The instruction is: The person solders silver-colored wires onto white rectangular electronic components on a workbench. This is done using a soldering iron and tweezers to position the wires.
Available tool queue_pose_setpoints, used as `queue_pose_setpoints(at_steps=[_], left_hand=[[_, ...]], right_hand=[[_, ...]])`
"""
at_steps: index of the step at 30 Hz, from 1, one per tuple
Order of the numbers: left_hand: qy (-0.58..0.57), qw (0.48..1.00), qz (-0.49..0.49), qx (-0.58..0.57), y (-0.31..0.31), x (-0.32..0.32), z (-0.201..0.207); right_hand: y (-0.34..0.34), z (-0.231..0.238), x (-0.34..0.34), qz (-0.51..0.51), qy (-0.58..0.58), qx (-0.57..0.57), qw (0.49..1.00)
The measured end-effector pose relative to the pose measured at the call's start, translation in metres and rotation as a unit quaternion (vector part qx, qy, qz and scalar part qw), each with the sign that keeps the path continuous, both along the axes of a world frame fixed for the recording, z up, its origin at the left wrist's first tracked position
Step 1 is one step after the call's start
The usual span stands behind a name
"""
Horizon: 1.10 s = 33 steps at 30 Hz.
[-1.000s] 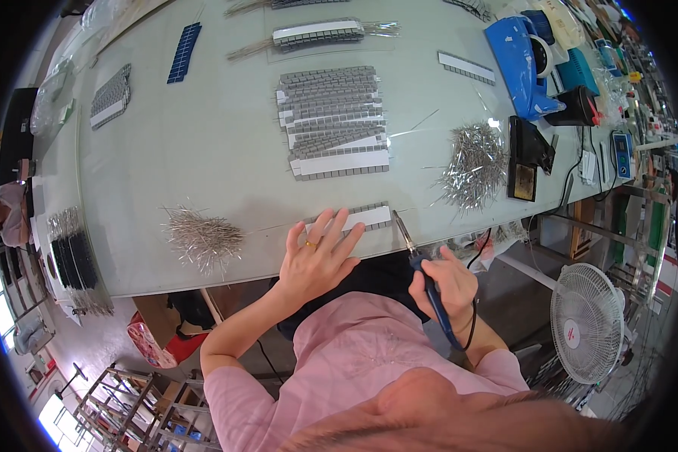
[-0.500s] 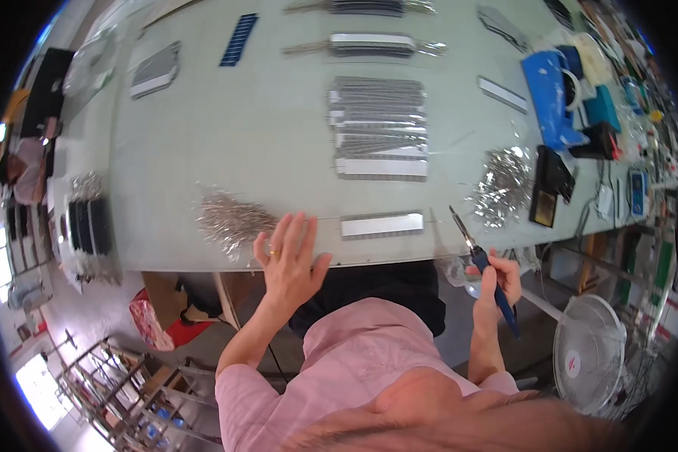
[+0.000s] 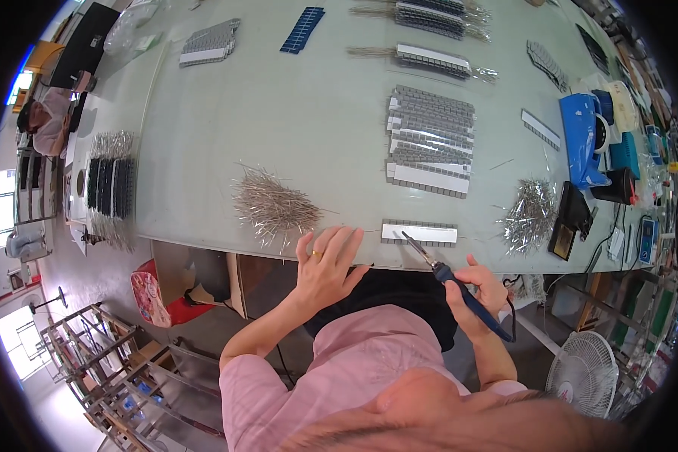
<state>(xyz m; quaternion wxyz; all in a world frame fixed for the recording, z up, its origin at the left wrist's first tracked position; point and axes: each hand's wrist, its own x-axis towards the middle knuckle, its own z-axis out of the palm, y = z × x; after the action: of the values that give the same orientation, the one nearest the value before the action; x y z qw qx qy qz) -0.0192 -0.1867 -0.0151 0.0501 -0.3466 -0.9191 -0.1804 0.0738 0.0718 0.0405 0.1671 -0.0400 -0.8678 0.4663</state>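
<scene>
My right hand (image 3: 477, 292) grips a soldering iron (image 3: 468, 300) with a blue handle. Its metal tip points at a strip with a white band and grey segmented edges (image 3: 419, 232), lying near the table's front edge; whether the tip touches it I cannot tell. Left of that strip, my left hand (image 3: 328, 265) rests at the table edge, a ring on one finger, its fingers stretched out. Just beyond that hand is a loose heap of thin silvery wires (image 3: 275, 205). A second wire heap (image 3: 529, 217) lies to the right of the strip.
Stacked grey segmented strips (image 3: 431, 139) lie beyond the single strip, with wired bundles (image 3: 433, 60) farther back. A blue bag-like item (image 3: 582, 139) and a black tray (image 3: 565, 233) stand at the right. Below right is a fan (image 3: 582, 373); another person (image 3: 51, 120) is far left.
The view has shifted. My right hand has brought the soldering iron leftward, from beside the strip to over it. My left hand has moved away from the left wire heap toward the strip.
</scene>
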Motion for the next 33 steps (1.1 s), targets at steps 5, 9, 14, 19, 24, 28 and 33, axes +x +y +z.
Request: queue_pose_setpoints(at_steps=[5,9,14,19,24,28,33], left_hand=[[0.022,1.0,-0.005,0.009,0.003,-0.001,-0.005],[0.03,0.999,-0.012,0.01,0.003,-0.002,-0.007],[0.037,0.999,-0.018,0.015,0.001,-0.002,-0.011],[0.036,0.999,-0.023,0.015,0.002,-0.004,-0.01],[0.036,0.999,-0.023,0.0,0.0,-0.004,-0.009],[0.044,0.998,-0.019,0.027,0.001,-0.004,-0.008],[0.132,0.98,-0.091,0.115,-0.002,0.003,-0.005]], right_hand=[[-0.012,0.001,-0.01,0.027,0.015,0.029,0.999],[-0.017,0.005,-0.018,0.056,0.007,0.052,0.997],[-0.023,0.005,-0.026,0.067,0.01,0.061,0.996],[-0.025,0.006,-0.033,0.077,0.013,0.066,0.995],[-0.026,0.008,-0.036,0.11,0.013,0.093,0.989],[-0.033,0.015,-0.037,0.124,0.03,0.115,0.985],[-0.02,-0.007,-0.034,0.08,0.006,-0.005,0.997]])
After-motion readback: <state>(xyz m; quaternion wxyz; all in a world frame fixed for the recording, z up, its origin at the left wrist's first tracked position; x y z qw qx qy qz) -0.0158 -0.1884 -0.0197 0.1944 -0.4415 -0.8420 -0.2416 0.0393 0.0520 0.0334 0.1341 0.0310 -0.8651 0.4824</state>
